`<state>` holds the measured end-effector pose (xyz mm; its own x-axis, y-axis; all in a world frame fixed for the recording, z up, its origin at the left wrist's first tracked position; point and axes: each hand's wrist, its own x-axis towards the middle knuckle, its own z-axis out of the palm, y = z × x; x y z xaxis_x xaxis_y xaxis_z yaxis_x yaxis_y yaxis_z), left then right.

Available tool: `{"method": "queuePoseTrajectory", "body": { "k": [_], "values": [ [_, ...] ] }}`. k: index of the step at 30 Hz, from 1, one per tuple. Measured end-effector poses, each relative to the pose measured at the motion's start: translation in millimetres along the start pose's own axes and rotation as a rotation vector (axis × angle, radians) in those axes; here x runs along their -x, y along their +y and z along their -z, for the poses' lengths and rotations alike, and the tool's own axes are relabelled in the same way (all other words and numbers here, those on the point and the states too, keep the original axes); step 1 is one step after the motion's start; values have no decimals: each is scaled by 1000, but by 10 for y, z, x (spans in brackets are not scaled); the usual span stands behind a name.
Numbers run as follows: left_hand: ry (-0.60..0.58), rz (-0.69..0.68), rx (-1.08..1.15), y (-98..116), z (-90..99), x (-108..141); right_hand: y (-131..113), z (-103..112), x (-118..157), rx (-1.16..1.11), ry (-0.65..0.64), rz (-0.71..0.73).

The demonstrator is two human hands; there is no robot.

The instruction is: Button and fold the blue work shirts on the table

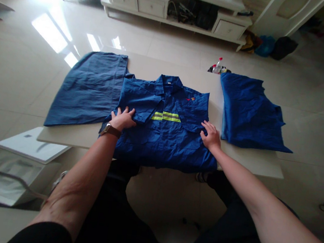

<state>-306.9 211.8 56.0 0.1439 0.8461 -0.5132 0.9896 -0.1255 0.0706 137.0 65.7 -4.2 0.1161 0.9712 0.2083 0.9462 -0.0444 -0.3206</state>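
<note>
A blue work jacket (162, 137) with a collar and a yellow and grey reflective band lies front up before me. Its sleeves are folded in across the chest, and the lower edge reaches the table's near side. My left hand (122, 119) rests on the jacket's left side with fingers spread, a watch on that wrist. At the opposite side edge, my right hand (210, 135) touches the cloth with its fingers stretched out. Another blue garment (88, 87) lies flat to the left, partly meeting the jacket. A folded blue garment (247, 113) lies apart on the right.
The garments lie on a pale table (66, 137). Beyond its far edge stand bottles with red caps (218, 65). A white cabinet (153, 9) is at the back, with bags (266, 45) beside it. A white-lidded clear box (13, 169) stands at the lower left.
</note>
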Motion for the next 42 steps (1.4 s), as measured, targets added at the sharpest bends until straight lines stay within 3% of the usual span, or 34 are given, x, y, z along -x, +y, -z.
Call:
{"method": "queuePoseTrajectory", "body": {
  "k": [42],
  "values": [
    [4, -21, 16, 46, 17, 81, -4, 1, -8, 8, -5, -6]
  ]
}}
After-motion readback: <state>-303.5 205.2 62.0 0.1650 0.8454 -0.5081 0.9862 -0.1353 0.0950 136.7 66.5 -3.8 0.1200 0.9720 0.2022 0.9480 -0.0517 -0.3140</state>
